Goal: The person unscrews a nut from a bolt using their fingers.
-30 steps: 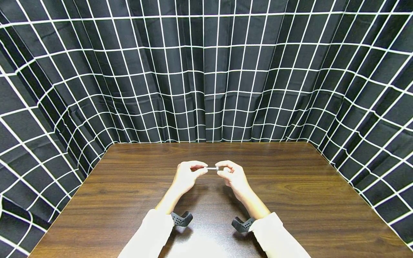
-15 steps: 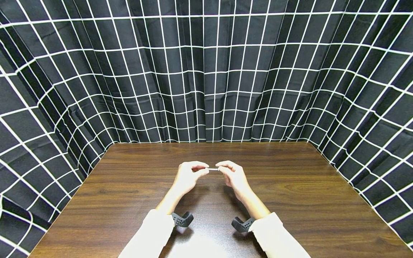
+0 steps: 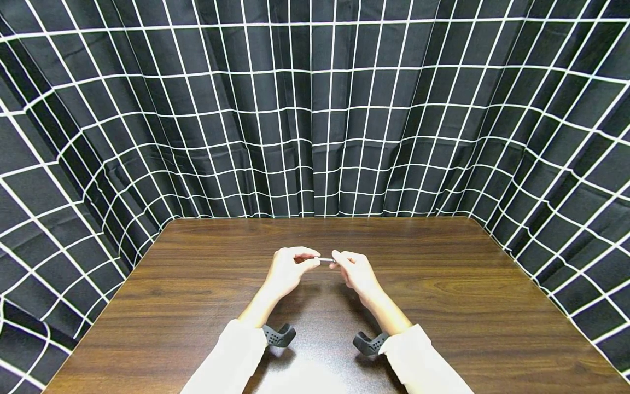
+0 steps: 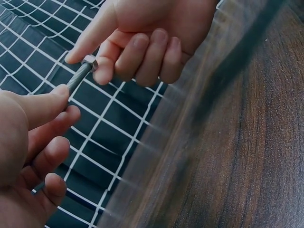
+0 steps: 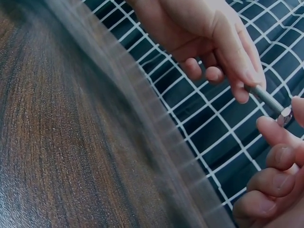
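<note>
Head view: a bolt (image 3: 326,260) spans the space above the worktop (image 3: 443,273), one end pinched in the left hand's (image 3: 285,268) grip, the other inside the right hand's (image 3: 358,275) narrowed grip. Only the wrist views reveal threads (image 4: 79,77) and a hex end (image 5: 284,117), nut or head unclear. Turning it looks like the current step; next calls, apparently, for a steady left grip.
</note>
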